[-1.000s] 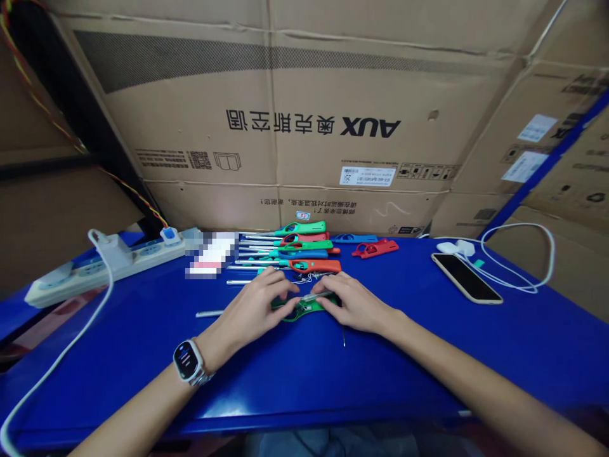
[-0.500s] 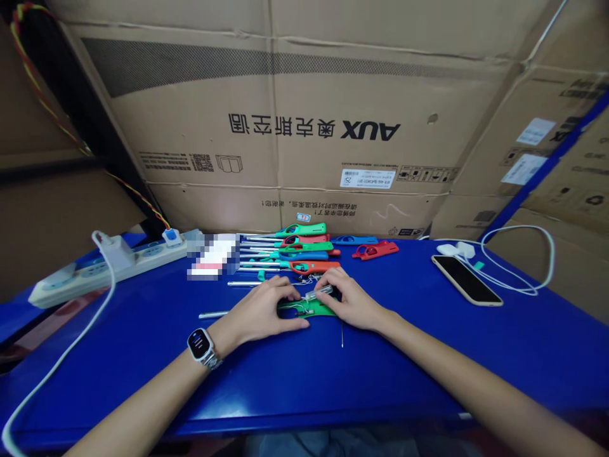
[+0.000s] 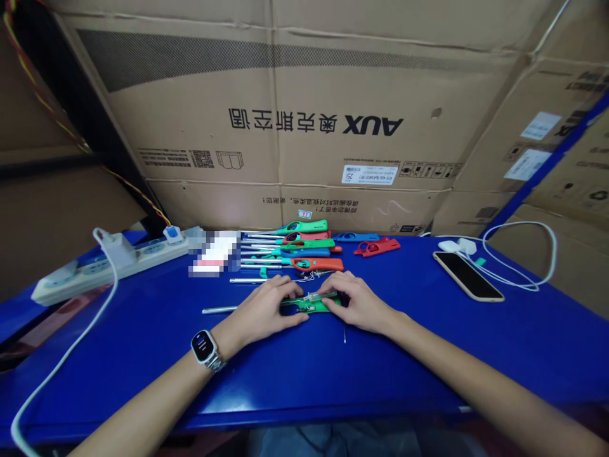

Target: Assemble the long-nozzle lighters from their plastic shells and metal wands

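Observation:
A green lighter half-shell (image 3: 318, 306) with a long metal nozzle (image 3: 217, 310) lies on the blue table, its inside facing up with thin wires showing. My left hand (image 3: 266, 310) grips its nozzle end between thumb and fingers. In my right hand (image 3: 358, 301), thumb and fingers pinch a small clear tube (image 3: 320, 296) over the shell's handle part; whether it is fully seated I cannot tell. A thin metal rod (image 3: 345, 335) sticks out below my right hand, its other end hidden. Loose wired parts (image 3: 309, 275) lie just behind my hands.
Several assembled lighters (image 3: 309, 243) are lined up at the back, near blue (image 3: 354, 237) and red half-shells (image 3: 377, 247). A phone (image 3: 469, 277) and white cable (image 3: 518, 223) lie right. Left stands a power strip (image 3: 143, 257). A large cardboard sheet (image 3: 304, 152) walls the back.
My right hand has brought the clear tube into closer line with the green half-shell. My left hand keeps its grip. The whole view has shifted slightly.

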Action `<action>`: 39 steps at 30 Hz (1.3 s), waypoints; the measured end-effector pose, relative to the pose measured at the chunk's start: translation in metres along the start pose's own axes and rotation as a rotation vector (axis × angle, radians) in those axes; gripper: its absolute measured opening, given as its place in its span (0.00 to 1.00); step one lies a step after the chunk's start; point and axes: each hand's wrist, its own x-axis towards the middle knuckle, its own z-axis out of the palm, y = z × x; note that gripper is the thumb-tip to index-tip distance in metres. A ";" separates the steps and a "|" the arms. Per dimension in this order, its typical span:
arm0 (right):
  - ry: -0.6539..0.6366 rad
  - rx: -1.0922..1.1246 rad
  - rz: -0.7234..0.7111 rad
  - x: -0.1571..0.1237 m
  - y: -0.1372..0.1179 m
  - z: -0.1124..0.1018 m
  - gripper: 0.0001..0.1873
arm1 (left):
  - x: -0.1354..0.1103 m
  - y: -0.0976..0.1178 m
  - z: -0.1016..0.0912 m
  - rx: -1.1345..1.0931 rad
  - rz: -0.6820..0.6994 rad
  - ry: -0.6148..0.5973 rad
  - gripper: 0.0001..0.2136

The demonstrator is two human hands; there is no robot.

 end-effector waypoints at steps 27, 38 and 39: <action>-0.210 -0.458 -0.188 0.005 -0.005 -0.009 0.13 | -0.006 -0.005 0.009 0.034 0.145 0.062 0.12; -0.166 -0.444 -0.178 0.001 -0.004 -0.009 0.13 | -0.005 -0.001 0.008 0.082 0.193 0.052 0.12; -0.168 -0.443 -0.171 0.001 -0.005 -0.010 0.13 | -0.005 0.000 0.008 0.082 0.172 0.051 0.13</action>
